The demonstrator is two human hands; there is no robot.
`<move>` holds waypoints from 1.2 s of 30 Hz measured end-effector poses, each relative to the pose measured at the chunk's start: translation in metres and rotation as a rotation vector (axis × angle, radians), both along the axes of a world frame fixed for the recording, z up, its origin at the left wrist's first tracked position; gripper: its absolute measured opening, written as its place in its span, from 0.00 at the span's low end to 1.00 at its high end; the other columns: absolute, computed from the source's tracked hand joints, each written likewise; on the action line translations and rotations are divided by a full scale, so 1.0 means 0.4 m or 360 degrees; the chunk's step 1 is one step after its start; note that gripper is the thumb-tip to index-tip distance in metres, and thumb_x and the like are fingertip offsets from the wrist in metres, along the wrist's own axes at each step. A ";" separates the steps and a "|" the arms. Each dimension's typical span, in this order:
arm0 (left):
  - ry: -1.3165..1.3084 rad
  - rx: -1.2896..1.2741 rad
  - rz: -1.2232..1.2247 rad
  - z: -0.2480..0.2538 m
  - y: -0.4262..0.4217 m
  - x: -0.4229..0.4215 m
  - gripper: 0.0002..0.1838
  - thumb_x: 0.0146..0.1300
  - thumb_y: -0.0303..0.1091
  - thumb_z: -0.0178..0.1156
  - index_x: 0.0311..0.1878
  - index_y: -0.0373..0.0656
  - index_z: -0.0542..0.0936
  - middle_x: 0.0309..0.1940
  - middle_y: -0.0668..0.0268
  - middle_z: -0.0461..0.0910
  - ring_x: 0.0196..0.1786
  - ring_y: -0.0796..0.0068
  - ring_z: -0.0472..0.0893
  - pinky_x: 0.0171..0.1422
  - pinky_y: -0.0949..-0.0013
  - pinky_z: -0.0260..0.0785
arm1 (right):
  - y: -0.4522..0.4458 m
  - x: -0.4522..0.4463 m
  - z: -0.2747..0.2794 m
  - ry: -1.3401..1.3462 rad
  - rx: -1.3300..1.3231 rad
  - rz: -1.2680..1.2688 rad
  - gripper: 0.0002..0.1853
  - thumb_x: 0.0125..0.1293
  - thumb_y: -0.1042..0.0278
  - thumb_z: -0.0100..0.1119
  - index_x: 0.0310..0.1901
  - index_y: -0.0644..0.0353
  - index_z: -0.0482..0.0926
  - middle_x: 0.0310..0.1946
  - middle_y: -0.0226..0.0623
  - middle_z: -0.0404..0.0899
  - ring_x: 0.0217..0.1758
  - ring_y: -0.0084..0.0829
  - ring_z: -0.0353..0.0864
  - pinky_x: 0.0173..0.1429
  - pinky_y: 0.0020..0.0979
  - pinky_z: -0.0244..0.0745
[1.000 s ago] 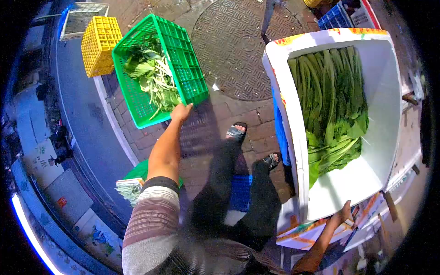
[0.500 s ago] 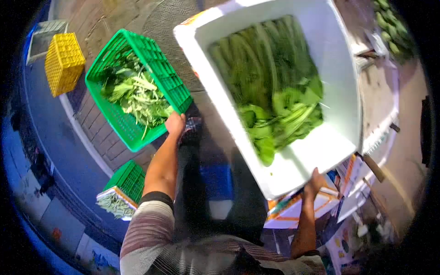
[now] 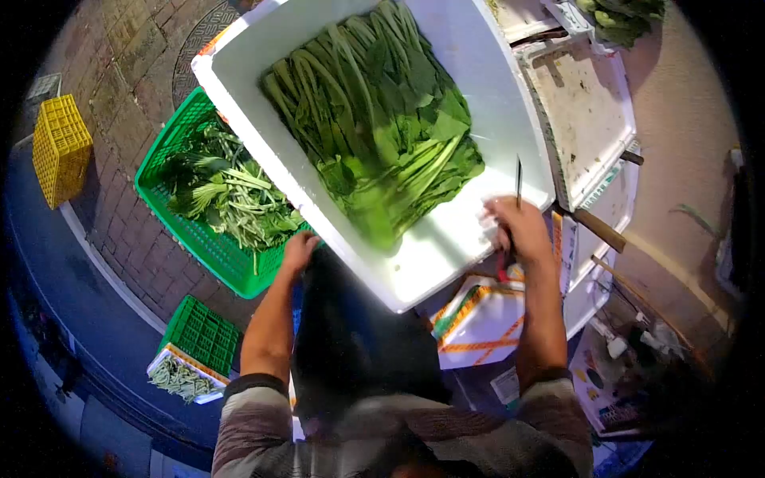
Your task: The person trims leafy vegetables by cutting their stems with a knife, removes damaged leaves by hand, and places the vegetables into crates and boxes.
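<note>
Left hand [image 3: 300, 251]: fingers curled on green crate [image 3: 227, 259] rim, near corner | Right hand [image 3: 518, 227]: closed around knife [image 3: 519, 179], at white box's [image 3: 488, 103] near edge | Greens [image 3: 374, 135]: stacked inside white box | Trimmings [image 3: 243, 195]: loose inside green crate

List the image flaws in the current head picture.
Head view: strong fisheye bending, black corners; head view: glare inside the white box, near the right hand; head view: blurred leaf tips at the lower edge of the greens; head view: trousers so dark that detail is lost.
</note>
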State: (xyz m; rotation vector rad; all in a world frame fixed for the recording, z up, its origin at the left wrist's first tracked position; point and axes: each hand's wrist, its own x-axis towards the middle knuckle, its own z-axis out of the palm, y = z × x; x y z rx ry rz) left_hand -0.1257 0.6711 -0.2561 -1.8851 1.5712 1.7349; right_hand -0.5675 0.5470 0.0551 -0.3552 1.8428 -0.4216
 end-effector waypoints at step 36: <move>0.1561 0.0440 0.1425 0.937 -0.520 -0.361 0.27 0.73 0.46 0.50 0.57 0.27 0.75 0.51 0.44 0.80 0.52 0.48 0.79 0.60 0.47 0.70 | -0.376 0.157 0.328 0.0721 -0.2328 0.1429 0.26 0.49 0.68 0.73 0.51 0.61 0.75 0.49 0.46 0.84 0.42 0.43 0.84 0.45 0.38 0.78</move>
